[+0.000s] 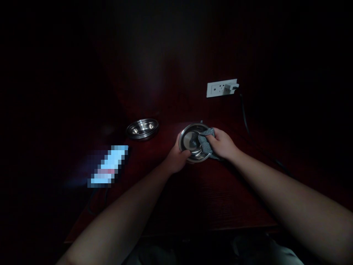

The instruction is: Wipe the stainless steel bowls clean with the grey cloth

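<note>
A shiny metal bowl [191,140] is held above the dark red table, tilted so that its inside faces me. My left hand [178,157] grips its left side, thumb over the rim and the other fingers behind. In my right hand [223,142] is a grey-green cloth [205,143], pinched around the bowl's right rim with part of it lying inside. The cloth's lower end hangs below the rim. Most fingers of the right hand are hidden behind cloth and bowl.
Several stacked metal bowls [142,129] stand at the back left of the table [220,198]. A lit, blurred-out screen [110,165] lies at the left. On the back panel is a white socket [220,88] with a plug; a dark cable [244,114] runs down at right.
</note>
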Available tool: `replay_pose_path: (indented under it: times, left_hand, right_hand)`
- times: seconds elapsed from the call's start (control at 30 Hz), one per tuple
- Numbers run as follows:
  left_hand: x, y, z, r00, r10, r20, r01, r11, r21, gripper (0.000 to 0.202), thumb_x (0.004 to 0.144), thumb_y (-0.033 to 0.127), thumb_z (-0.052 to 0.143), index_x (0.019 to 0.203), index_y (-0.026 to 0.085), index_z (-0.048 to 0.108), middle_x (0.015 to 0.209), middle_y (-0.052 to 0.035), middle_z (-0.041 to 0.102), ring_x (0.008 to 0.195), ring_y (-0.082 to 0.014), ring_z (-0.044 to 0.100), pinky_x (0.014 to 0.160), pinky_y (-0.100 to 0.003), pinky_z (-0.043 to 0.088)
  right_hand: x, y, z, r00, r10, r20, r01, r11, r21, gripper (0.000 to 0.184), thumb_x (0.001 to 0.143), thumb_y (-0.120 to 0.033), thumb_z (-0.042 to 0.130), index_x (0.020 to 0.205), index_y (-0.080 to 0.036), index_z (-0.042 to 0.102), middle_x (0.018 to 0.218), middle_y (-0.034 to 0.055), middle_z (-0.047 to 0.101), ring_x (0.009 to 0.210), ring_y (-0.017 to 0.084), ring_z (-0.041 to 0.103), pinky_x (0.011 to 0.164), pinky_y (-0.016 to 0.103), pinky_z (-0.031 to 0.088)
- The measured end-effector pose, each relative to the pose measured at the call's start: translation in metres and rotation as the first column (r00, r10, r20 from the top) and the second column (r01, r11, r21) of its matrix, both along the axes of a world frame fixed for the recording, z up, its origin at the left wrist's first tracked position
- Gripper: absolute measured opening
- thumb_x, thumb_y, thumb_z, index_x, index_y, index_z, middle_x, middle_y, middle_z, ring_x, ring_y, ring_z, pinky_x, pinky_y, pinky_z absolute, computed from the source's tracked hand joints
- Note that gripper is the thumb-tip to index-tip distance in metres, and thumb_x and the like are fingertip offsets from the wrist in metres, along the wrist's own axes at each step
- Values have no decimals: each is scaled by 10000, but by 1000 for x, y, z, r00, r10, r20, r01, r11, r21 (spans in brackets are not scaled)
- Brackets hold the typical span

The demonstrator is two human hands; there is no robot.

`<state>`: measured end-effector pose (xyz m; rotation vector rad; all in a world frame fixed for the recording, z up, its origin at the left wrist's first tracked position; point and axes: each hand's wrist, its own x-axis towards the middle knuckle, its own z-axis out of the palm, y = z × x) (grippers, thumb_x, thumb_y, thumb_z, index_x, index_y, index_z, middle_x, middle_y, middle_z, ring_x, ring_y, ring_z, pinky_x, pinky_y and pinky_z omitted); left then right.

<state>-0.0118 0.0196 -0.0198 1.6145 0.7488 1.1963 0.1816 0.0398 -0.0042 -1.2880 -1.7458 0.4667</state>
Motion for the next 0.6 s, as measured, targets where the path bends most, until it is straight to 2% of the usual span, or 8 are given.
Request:
replay_pose_path:
  times: [0.1, 0.2, 0.43, 0.6]
  left_hand:
    - [-1, -1, -1, 1000, -24, -5, 24, 998, -58, 761, 685, 150, 585, 1390, 247, 315, 1195, -95, 598, 996, -269, 609, 832, -478, 528]
    - [-2, 0, -2, 997, -75, 13, 76, 996, -44, 774, 689, 184, 616, 1393, 252, 301, 1213, -101, 591, 948, -251, 622, 805, -462, 541]
    - [1, -2, -1, 1000, -17, 2, 18, 995, -95, 726, 671, 137, 605, 1350, 202, 355, 1161, -95, 623, 1031, -255, 603, 909, -449, 491]
    - [4, -1, -9, 1000, 12, -9, -12, 1000, 13, 703, 721, 217, 663, 1354, 186, 359, 1281, -119, 569, 1169, -263, 541, 1027, -455, 402]
  right_hand:
    - [1, 0, 2, 1000, 19, 8, -19, 1000, 0, 240, 874, -368, 456, 823, -183, 599, 824, 55, 670, 727, 188, 598, 679, 303, 453]
    - [1, -2, 4, 999, 28, 19, -28, 1000, 0, 226, 873, -357, 457, 830, -184, 596, 815, 51, 668, 729, 187, 600, 669, 291, 447]
    - [4, -3, 8, 994, 40, 102, -42, 999, 18, 180, 867, -301, 442, 826, -186, 575, 816, 50, 664, 734, 185, 595, 675, 285, 439]
    - [5, -2, 8, 992, 42, 115, -43, 999, 1, 165, 868, -297, 452, 821, -190, 568, 803, 46, 654, 729, 187, 592, 668, 288, 436]
